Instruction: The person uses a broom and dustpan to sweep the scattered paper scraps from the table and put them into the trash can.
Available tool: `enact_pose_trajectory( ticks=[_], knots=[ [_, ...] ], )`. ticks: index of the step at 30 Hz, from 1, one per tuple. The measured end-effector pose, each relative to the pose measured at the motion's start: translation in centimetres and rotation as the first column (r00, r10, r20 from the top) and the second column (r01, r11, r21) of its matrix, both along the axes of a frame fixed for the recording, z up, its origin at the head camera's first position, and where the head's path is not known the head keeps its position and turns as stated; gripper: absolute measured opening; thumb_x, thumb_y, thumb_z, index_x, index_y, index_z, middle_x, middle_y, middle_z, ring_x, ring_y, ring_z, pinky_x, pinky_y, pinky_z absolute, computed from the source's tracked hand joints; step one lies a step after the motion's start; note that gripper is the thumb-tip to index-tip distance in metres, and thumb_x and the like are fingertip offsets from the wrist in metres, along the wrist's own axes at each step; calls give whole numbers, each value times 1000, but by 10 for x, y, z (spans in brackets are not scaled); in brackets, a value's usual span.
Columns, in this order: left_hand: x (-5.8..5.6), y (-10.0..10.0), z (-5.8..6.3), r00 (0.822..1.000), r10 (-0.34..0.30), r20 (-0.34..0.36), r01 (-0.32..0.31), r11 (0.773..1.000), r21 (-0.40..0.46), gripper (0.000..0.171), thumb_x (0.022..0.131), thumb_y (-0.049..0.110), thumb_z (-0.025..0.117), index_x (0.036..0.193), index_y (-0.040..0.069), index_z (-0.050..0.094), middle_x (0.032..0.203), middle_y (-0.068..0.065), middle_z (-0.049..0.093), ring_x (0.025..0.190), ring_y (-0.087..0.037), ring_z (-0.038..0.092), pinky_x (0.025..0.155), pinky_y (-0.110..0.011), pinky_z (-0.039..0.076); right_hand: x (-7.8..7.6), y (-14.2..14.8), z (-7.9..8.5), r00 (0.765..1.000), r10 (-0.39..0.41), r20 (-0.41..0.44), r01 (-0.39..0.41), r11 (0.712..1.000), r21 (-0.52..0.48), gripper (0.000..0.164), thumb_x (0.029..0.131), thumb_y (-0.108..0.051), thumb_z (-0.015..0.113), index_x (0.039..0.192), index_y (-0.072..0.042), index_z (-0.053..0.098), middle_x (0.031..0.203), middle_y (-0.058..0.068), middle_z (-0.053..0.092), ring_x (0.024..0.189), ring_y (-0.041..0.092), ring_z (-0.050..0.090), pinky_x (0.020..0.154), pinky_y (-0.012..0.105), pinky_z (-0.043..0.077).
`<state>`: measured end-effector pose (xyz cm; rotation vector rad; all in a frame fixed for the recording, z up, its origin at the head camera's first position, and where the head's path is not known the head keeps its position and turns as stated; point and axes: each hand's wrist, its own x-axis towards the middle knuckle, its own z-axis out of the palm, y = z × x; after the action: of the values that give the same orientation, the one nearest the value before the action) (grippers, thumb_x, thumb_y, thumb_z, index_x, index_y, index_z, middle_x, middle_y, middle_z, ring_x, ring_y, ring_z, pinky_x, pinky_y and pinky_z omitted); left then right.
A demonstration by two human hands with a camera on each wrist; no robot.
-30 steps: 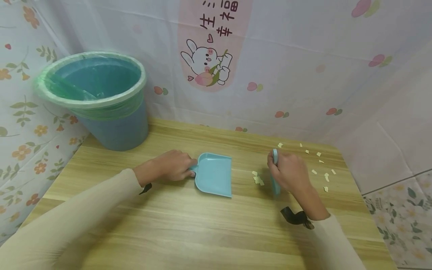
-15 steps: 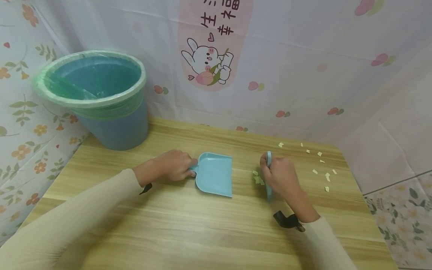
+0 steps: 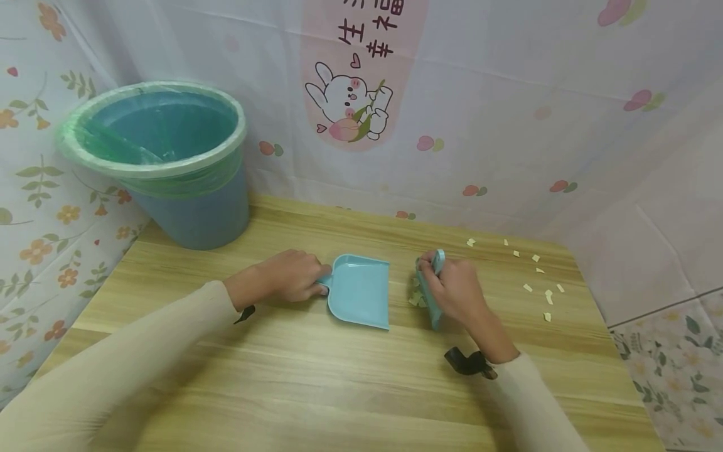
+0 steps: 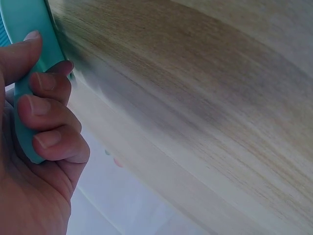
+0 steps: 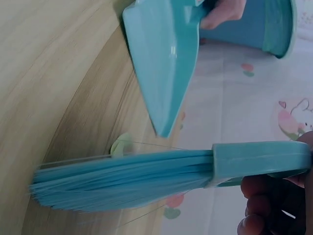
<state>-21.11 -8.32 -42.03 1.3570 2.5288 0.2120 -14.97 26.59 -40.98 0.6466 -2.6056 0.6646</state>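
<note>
My left hand (image 3: 294, 276) grips the handle of a light blue dustpan (image 3: 359, 291), which lies on the table with its wide edge facing right. In the left wrist view, fingers (image 4: 54, 115) curl round the handle. My right hand (image 3: 459, 290) holds a blue hand brush (image 5: 122, 178) upright, its bristles down at the tabletop. Just left of the bristles sits a small pile of pale yellow paper scraps (image 3: 417, 299), partly hidden by the brush. A gap of bare wood separates the pile from the dustpan.
A blue bin (image 3: 198, 216) with a green liner stands at the back left of the wooden table (image 3: 316, 389). Several more paper bits (image 3: 548, 295) are scattered at the right. A printed cloth (image 3: 486, 125) hangs along the back edge.
My right hand has moved left with the brush, pushing the small pile of paper scraps closer to the dustpan. My left hand and the dustpan have stayed in place.
</note>
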Motion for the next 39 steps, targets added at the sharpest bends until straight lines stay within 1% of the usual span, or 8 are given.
enact_pose_trajectory(
  ticks=[8,15,24,27,30,31,35,39],
  knots=[
    [-1,0,1,1000,-6,5,6,1000,-6,26,109,30,70,111,4,68,75,3,51,66,-13,48,61,-31,41,-4,-16,-3,999,36,-24,-37,998,-46,23,107,-12,58,95,-1,75,60,-6,54,52,7,42,51,32,37],
    [-1,0,1,1000,-15,-6,15,1000,-4,27,109,31,70,111,3,68,74,3,49,65,-12,46,59,-29,38,-7,-32,-3,997,70,-28,-72,995,-75,23,106,-12,59,96,1,75,63,0,61,53,10,46,52,33,41],
    [-1,0,0,1000,-21,-15,20,1000,-8,28,109,31,70,109,4,67,73,3,47,64,-12,45,58,-29,37,-9,-47,-2,995,99,-31,-102,987,-122,24,108,-13,58,97,2,75,67,1,60,54,9,43,53,31,38],
    [-1,0,1,1000,-17,-11,17,1000,-12,28,109,31,70,109,4,67,73,3,48,64,-12,45,59,-29,37,-10,-50,-2,994,103,-30,-106,983,-147,26,108,-14,57,97,1,75,71,4,66,54,9,44,52,30,37],
    [-1,0,1,1000,-17,-7,17,1000,-19,28,109,31,70,111,3,67,74,3,49,64,-13,46,59,-29,38,-11,-52,0,995,97,-7,-96,979,-177,28,108,-14,56,97,2,75,79,8,71,57,13,50,53,31,39],
    [-1,1,1,1000,-18,-5,17,1000,-21,29,109,31,70,111,3,67,74,3,49,64,-13,46,59,-29,38,-11,-52,1,996,89,2,-87,978,-187,28,108,-14,55,97,1,75,84,10,74,60,14,55,55,31,42],
    [-1,1,1,1000,-18,2,18,1000,-19,29,109,30,70,112,2,67,73,2,49,64,-14,47,59,-30,38,-11,-48,4,998,45,33,-37,974,-224,28,108,-15,55,96,-1,75,93,11,76,67,21,62,58,33,43],
    [-1,1,2,1000,-19,2,19,1000,-18,29,109,30,70,112,1,68,73,2,48,64,-14,47,59,-30,39,-10,-38,11,1000,-4,21,8,977,-211,29,108,-16,55,98,0,76,99,14,78,67,25,67,55,33,43]
  ],
)
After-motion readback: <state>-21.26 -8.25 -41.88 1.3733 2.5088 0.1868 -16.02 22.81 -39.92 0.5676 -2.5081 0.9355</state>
